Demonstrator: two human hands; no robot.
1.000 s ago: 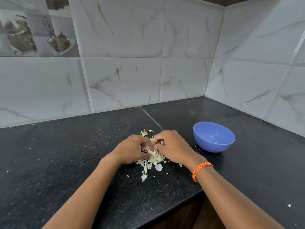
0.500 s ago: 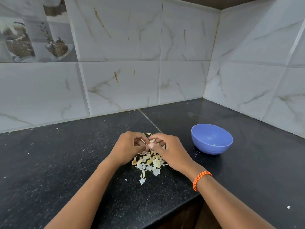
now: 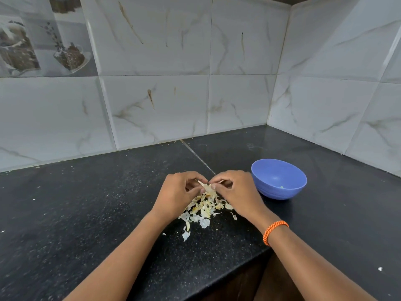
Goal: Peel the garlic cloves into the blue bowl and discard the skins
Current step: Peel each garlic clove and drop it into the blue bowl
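My left hand (image 3: 176,194) and my right hand (image 3: 235,191) meet just above a heap of pale garlic skins (image 3: 204,210) on the black counter. Between their fingertips they pinch one garlic clove (image 3: 207,186) with papery skin sticking out; most of the clove is hidden by the fingers. The blue bowl (image 3: 278,179) stands upright just right of my right hand, close to its knuckles. A small pale piece lies inside the bowl near its front wall.
The black stone counter (image 3: 97,209) runs into a corner of white marble-look tiled walls (image 3: 217,83). Its front edge (image 3: 217,285) steps back near my right forearm. An orange band (image 3: 274,231) circles my right wrist. Small skin flecks are scattered around the heap.
Both hands have lifted slightly off the heap and now pinch the clove higher up, fingertips together. The skin heap beneath them shows more. The bowl has not moved.
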